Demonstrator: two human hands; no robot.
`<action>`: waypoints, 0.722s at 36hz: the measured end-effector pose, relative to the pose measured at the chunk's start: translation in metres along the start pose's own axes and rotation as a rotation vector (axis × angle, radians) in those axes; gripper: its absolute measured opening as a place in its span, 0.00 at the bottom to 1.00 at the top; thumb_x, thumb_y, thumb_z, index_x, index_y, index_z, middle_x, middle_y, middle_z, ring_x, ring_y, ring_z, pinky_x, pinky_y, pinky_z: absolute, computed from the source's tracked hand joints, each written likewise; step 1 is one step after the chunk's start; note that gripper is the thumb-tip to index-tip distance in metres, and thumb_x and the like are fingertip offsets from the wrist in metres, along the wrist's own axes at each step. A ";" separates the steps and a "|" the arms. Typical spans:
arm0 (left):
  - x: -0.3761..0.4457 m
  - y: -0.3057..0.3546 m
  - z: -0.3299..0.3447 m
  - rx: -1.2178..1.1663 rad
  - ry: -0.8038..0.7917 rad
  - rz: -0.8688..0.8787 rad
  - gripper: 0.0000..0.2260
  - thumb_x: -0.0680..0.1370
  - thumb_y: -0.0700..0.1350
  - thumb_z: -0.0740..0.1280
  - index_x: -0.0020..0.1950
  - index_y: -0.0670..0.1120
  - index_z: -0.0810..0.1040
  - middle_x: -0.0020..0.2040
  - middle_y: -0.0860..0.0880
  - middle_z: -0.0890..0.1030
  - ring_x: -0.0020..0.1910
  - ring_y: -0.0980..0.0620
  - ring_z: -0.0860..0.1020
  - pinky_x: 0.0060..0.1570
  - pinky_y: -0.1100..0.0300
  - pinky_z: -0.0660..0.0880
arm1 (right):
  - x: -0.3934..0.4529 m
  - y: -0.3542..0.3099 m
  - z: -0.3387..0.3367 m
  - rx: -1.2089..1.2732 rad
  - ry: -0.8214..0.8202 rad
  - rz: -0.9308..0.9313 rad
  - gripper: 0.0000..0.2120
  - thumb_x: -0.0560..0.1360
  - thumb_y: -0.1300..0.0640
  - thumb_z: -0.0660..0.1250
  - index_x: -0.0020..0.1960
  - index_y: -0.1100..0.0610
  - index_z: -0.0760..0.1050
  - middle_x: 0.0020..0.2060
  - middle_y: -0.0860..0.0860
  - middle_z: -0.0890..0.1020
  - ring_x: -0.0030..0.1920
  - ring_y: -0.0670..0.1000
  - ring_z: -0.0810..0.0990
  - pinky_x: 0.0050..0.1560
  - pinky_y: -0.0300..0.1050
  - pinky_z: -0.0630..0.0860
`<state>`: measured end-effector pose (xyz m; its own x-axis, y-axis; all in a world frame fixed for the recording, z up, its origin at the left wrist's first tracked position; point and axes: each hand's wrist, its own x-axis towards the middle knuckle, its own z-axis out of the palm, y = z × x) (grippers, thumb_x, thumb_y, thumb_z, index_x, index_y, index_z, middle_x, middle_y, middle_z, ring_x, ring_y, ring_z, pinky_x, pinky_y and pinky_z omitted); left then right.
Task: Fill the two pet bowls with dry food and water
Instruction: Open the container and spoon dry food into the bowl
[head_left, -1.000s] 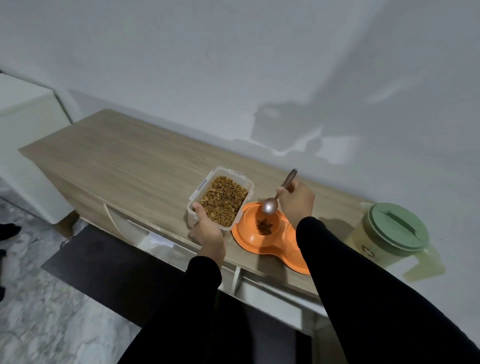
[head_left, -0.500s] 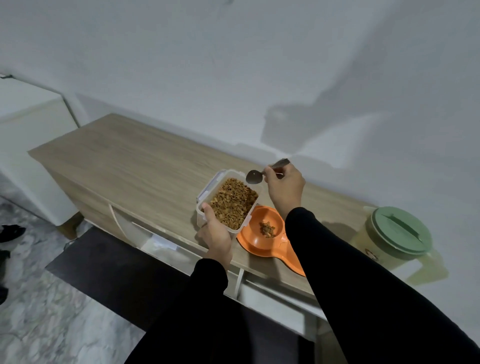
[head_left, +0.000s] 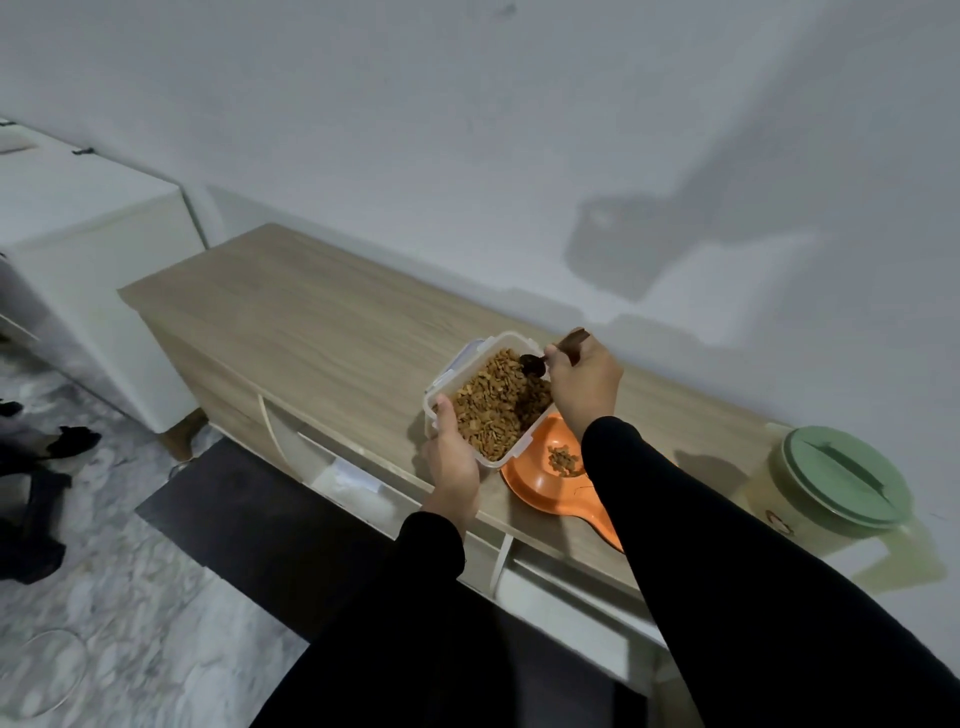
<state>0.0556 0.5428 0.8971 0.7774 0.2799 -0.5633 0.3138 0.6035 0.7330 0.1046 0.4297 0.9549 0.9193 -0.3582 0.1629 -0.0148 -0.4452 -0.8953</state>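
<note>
A clear plastic container (head_left: 470, 358) full of brown dry food sits tilted at the cabinet's front edge. My left hand (head_left: 453, 457) grips its near corner. My right hand (head_left: 584, 387) holds a metal spoon (head_left: 535, 364) whose bowl dips into the kibble at the container's far side. Just right of the container lies the orange double pet bowl (head_left: 530, 480). Its left dish holds a small pile of kibble (head_left: 563, 460). My right forearm hides the right dish.
A pitcher with a green lid (head_left: 847, 480) stands at the right end of the wooden cabinet (head_left: 311, 322). A white wall runs behind. A white unit (head_left: 88, 260) stands at left, with a dark mat (head_left: 244, 519) and marble floor below.
My right hand carried the spoon from above the orange bowl leftward to the container and lowered it into the kibble. The left hand kept its grip on the container.
</note>
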 end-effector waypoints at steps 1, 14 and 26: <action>0.000 0.000 -0.001 0.005 0.002 0.002 0.17 0.79 0.62 0.59 0.53 0.49 0.70 0.57 0.40 0.79 0.55 0.36 0.80 0.55 0.43 0.78 | 0.001 0.001 0.001 0.015 -0.009 0.027 0.04 0.77 0.59 0.66 0.44 0.59 0.76 0.42 0.55 0.82 0.43 0.52 0.80 0.44 0.40 0.74; -0.003 0.006 0.002 0.108 0.042 0.049 0.17 0.79 0.63 0.59 0.53 0.49 0.69 0.43 0.47 0.76 0.52 0.39 0.81 0.52 0.43 0.80 | 0.004 0.015 0.005 0.135 0.018 0.287 0.08 0.75 0.59 0.67 0.39 0.53 0.70 0.46 0.58 0.82 0.45 0.57 0.84 0.51 0.54 0.82; -0.007 0.003 0.002 0.139 0.090 0.046 0.26 0.76 0.65 0.61 0.61 0.45 0.70 0.48 0.45 0.77 0.46 0.46 0.79 0.45 0.48 0.82 | 0.002 0.027 -0.001 0.224 0.015 0.487 0.04 0.75 0.63 0.66 0.41 0.62 0.75 0.35 0.55 0.83 0.40 0.54 0.86 0.51 0.52 0.82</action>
<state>0.0521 0.5407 0.9038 0.7426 0.3748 -0.5551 0.3560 0.4811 0.8011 0.1059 0.4163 0.9318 0.8209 -0.4924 -0.2892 -0.3528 -0.0390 -0.9349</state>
